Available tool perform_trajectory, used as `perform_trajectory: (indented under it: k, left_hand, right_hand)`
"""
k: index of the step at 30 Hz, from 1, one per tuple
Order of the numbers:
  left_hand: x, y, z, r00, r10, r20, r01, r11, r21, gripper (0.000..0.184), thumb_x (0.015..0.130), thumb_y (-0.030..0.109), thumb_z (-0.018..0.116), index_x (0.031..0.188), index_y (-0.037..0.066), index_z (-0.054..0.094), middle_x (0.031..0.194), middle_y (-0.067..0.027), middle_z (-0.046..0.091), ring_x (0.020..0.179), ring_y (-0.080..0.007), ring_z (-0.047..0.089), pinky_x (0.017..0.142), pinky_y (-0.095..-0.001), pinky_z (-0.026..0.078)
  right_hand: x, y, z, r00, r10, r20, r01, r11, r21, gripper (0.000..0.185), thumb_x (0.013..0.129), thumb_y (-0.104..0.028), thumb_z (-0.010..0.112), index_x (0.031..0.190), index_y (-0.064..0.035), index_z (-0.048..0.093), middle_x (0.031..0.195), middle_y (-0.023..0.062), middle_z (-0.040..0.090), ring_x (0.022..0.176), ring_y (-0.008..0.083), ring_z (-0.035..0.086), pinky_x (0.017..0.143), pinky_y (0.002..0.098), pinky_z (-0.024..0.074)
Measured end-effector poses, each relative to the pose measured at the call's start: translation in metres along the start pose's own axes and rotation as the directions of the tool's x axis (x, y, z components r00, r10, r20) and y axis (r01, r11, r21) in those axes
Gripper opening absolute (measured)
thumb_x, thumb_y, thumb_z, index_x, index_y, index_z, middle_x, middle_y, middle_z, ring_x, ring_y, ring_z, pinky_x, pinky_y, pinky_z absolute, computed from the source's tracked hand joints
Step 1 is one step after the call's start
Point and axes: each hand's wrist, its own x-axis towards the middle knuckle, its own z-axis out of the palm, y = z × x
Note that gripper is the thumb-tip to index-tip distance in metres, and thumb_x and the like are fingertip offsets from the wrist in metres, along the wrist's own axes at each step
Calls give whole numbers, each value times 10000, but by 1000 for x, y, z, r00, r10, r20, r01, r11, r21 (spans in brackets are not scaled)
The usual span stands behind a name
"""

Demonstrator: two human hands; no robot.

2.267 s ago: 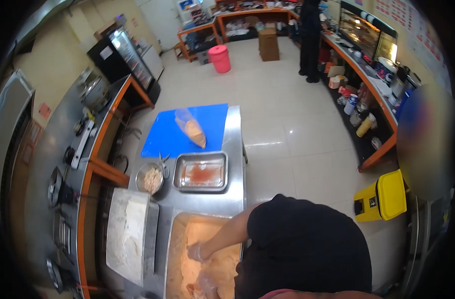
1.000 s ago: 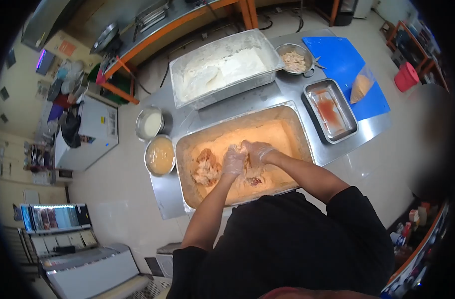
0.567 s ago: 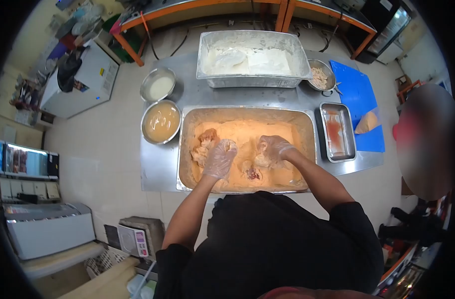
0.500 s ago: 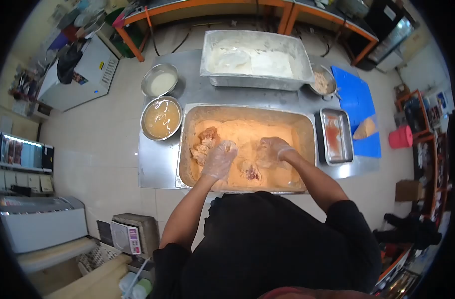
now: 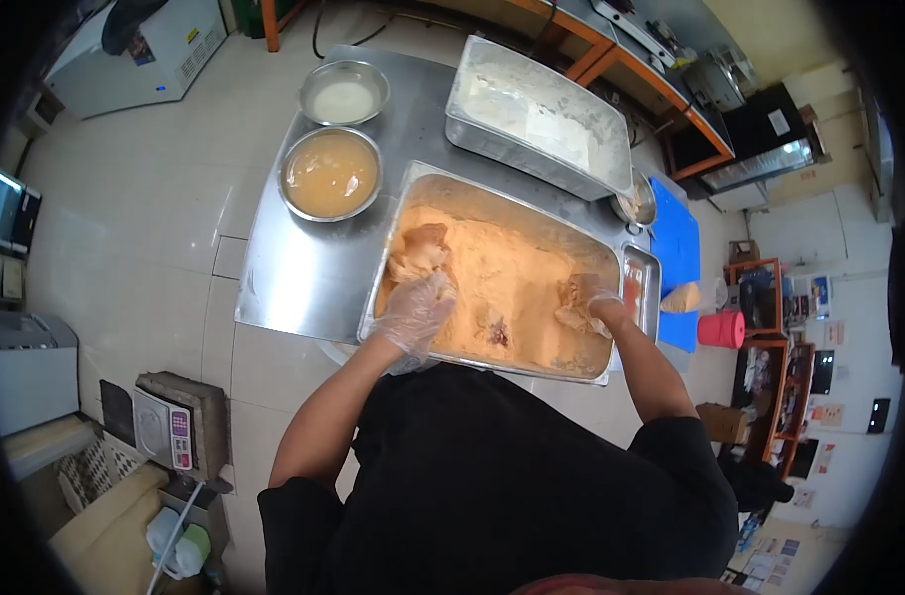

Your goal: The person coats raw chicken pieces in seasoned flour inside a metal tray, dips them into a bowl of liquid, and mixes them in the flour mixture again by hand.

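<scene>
Apart, left hand [image 5: 418, 311] and right hand [image 5: 589, 299], grips unclear, flank mostly open powder [image 5: 487, 268] near opposite tub walls [image 5: 394, 230].

2 bowls [image 5: 285, 180] L of tub [image 5: 492, 200], tray [image 5: 656, 297] R

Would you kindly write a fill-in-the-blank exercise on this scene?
The left hand and right hand are at the deep rectangular metal pan of orange powder; the other deep metal pan holds ____ powder.
The round steel bowl of tan liquid stands nearer the ____ hand.
The flat sheet beside the small rectangular steel tray is coloured ____.
Missing: white; left; blue.
</scene>
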Motion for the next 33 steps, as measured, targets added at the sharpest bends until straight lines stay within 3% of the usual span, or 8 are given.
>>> perform_trajectory:
  k: [9, 12, 14, 18, 22, 25, 28, 33]
  left_hand:
    - [11, 6, -8, 948, 15, 317, -41, 996, 75, 323, 887, 341, 518, 943, 25, 561, 810, -210, 634, 806, -394, 627, 749, -483, 478]
    - [12, 3, -8, 923, -27, 384, 22, 1000, 17, 322, 869, 321, 542, 891, 6, 603, 834, -230, 640, 832, -407, 628, 755, -491, 484]
    - [11, 1, -13, 915, 30, 402, -7, 998, -59, 335, 864, 333, 538, 898, 8, 610, 835, -233, 644, 831, -407, 631, 757, -490, 485]
    - [12, -4, -12, 921, 9, 390, 46, 990, -131, 331, 860, 338, 533, 890, 18, 610, 837, -229, 646, 833, -404, 635, 755, -485, 487]
    - [12, -23, 3, 910, 318, 265, -318, 947, -46, 300, 882, 316, 517, 878, 30, 606, 788, -210, 629, 789, -384, 631, 732, -475, 487]
    - [11, -10, -3, 975, 108, 195, -81, 986, -143, 291, 890, 301, 513, 855, 26, 601, 749, -197, 607, 734, -378, 620, 702, -474, 483]
    - [11, -11, 0, 985, 79, 155, -37, 965, -260, 294, 892, 298, 512, 833, 20, 588, 731, -188, 591, 700, -381, 607, 683, -474, 480]
    - [14, -15, 1, 944, 269, 192, -234, 954, -189, 217, 870, 234, 524, 845, 30, 592, 751, -187, 577, 727, -369, 611, 662, -464, 477]
  right_hand:
    - [-4, -145, -142, 932, -342, -116, 361, 903, 233, 399, 665, 40, 594, 1046, -70, 638, 875, 94, 660, 833, 200, 619, 777, 323, 506]
    - [-11, -235, -186, 872, -435, -226, 480, 851, 214, 326, 724, 30, 581, 1019, -92, 647, 936, 130, 679, 869, 256, 645, 795, 365, 512]
    - [5, -291, -197, 914, -360, -186, 402, 864, 304, 350, 720, 33, 580, 1039, -94, 646, 948, 141, 676, 882, 269, 640, 817, 367, 510]
    - [103, -373, -164, 788, -537, -301, 593, 793, 136, 378, 727, -20, 637, 1097, -98, 643, 1003, 183, 678, 934, 319, 654, 839, 382, 514]
    - [162, -434, -122, 768, -592, -244, 629, 769, 113, 373, 745, -47, 647, 1115, -101, 638, 1073, 211, 660, 993, 373, 638, 880, 405, 503]
    - [214, -444, -85, 678, -686, -263, 695, 715, -71, 371, 759, -43, 622, 1125, -106, 635, 1120, 201, 650, 1046, 379, 620, 907, 429, 484]
    - [245, -443, -59, 694, -694, -190, 691, 717, -94, 382, 770, -35, 603, 1145, -109, 625, 1139, 213, 635, 1072, 393, 601, 919, 439, 472]
    - [227, -457, -65, 684, -729, 12, 704, 656, -272, 333, 806, -55, 578, 1134, -101, 605, 1106, 230, 631, 1061, 404, 598, 901, 430, 481]
